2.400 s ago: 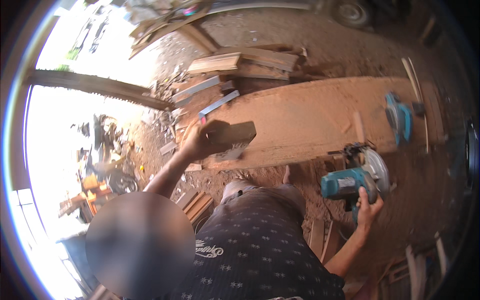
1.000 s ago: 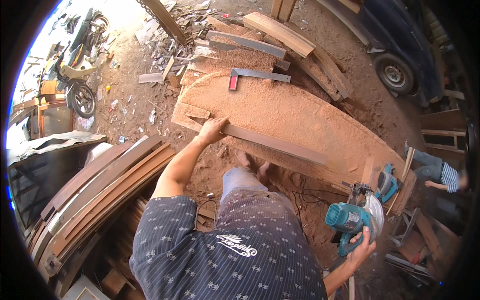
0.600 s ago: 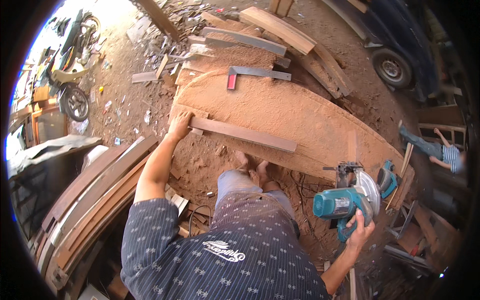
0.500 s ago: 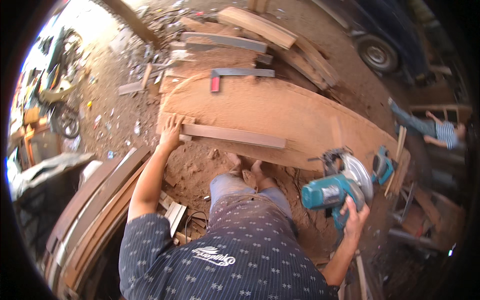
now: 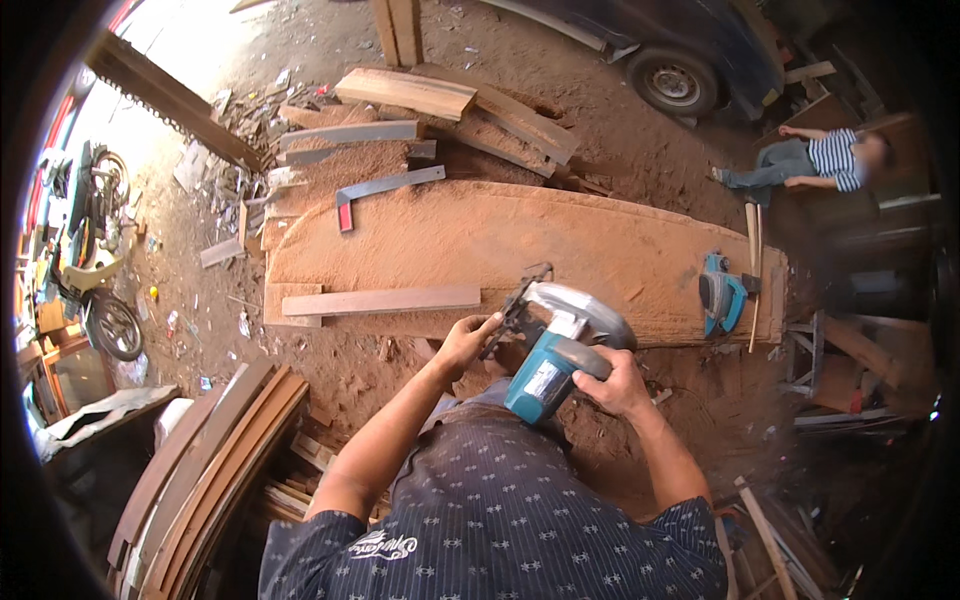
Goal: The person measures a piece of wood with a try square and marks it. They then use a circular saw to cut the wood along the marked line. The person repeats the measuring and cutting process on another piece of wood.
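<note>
My right hand (image 5: 612,383) grips the handle of a teal circular saw (image 5: 558,345), held in front of my body near the front edge of a big sawdust-covered wooden slab (image 5: 560,250). My left hand (image 5: 468,340) touches the saw's front, at the black base plate and blade guard. A narrow wooden plank (image 5: 382,300) lies flat on the slab's near left part, apart from both hands.
A metal square with a red end (image 5: 385,187) lies at the slab's far left. A teal power planer (image 5: 722,295) sits at its right end. Stacked boards (image 5: 205,470) lie to my lower left, planks (image 5: 450,100) behind. A motorbike (image 5: 95,260), a car wheel (image 5: 672,80) and a seated person (image 5: 810,160) are around.
My left hand let go of the narrow plank, now lying on the slab, and came over to the saw. My right hand brought the saw leftward in front of me.
</note>
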`<state>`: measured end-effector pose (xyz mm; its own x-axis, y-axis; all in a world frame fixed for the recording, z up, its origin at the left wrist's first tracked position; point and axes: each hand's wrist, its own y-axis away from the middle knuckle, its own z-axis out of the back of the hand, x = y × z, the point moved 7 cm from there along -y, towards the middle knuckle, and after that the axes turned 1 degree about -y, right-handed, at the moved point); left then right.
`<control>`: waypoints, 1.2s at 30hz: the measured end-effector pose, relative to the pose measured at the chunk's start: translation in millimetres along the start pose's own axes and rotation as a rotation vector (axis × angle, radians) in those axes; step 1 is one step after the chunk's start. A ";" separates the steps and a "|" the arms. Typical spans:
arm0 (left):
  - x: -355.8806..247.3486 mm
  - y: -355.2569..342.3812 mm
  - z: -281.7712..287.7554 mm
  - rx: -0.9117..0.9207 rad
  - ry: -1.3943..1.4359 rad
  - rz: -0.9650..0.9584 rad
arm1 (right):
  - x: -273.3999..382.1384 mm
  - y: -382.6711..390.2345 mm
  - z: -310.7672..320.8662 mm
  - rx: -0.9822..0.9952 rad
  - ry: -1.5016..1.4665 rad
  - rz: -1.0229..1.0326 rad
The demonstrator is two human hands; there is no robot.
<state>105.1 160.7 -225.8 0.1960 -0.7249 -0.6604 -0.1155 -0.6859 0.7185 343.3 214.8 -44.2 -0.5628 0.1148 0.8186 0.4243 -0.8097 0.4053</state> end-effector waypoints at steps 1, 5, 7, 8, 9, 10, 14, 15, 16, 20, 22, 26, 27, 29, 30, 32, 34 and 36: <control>4.4 -2.6 -7.3 -0.022 -0.003 0.048 | -2.4 -2.1 2.7 0.046 0.050 0.025; 11.9 -10.9 -31.4 -0.112 -0.029 0.084 | -33.2 -7.0 11.2 0.180 0.007 0.086; 10.5 -20.4 -38.6 -0.195 -0.054 0.052 | -44.1 -11.4 16.4 0.206 0.033 0.123; 10.8 -22.4 -40.6 -0.237 -0.064 0.037 | -47.9 -13.9 18.2 0.212 0.044 0.146; 15.4 -22.7 -44.9 -0.222 -0.042 0.044 | -51.6 -15.4 18.7 0.219 0.055 0.170; 16.4 -25.2 -47.5 -0.209 -0.018 0.042 | -55.8 -18.6 20.4 0.221 0.055 0.190; 16.9 -26.7 -49.0 -0.239 -0.006 0.058 | -70.1 -32.4 25.3 0.275 0.086 0.235; 16.7 -25.3 -47.3 -0.254 0.004 0.062 | -71.5 -36.9 24.4 0.299 0.102 0.236; 17.0 -25.4 -48.1 -0.265 0.017 0.063 | -70.9 -40.3 25.0 0.316 0.108 0.248; 17.1 -19.5 -47.9 -0.308 0.096 0.064 | -66.3 -52.8 20.9 0.384 0.144 0.281; 22.8 -19.7 -43.7 -0.343 0.110 0.057 | -63.8 -58.1 17.0 0.421 0.167 0.294; 39.5 -21.8 -33.9 -0.414 0.160 0.005 | -62.7 -68.4 7.7 0.484 0.202 0.331; 44.2 -22.6 -30.4 -0.445 0.136 0.002 | -63.3 -71.1 5.5 0.493 0.208 0.342; 55.8 -29.8 -19.8 -0.507 0.087 -0.008 | -62.3 -79.2 0.7 0.519 0.212 0.345; 63.8 -33.7 -15.6 -0.518 0.100 -0.004 | -62.4 -83.6 -1.4 0.537 0.225 0.331; 64.8 -36.1 -15.6 -0.540 0.079 0.003 | -70.4 -94.4 -4.4 0.534 0.232 0.347; 70.5 -40.5 -11.6 -0.555 0.080 0.011 | -74.8 -104.7 -10.3 0.521 0.235 0.436; 83.4 -44.5 -3.4 -0.579 0.120 -0.017 | -70.1 -109.4 -16.5 0.555 0.257 0.466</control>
<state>129.9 130.9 -312.1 0.3060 -0.6782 -0.6682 0.4327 -0.5261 0.7321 324.6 285.8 -152.6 -0.3570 -0.3602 0.8619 0.9137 -0.3263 0.2421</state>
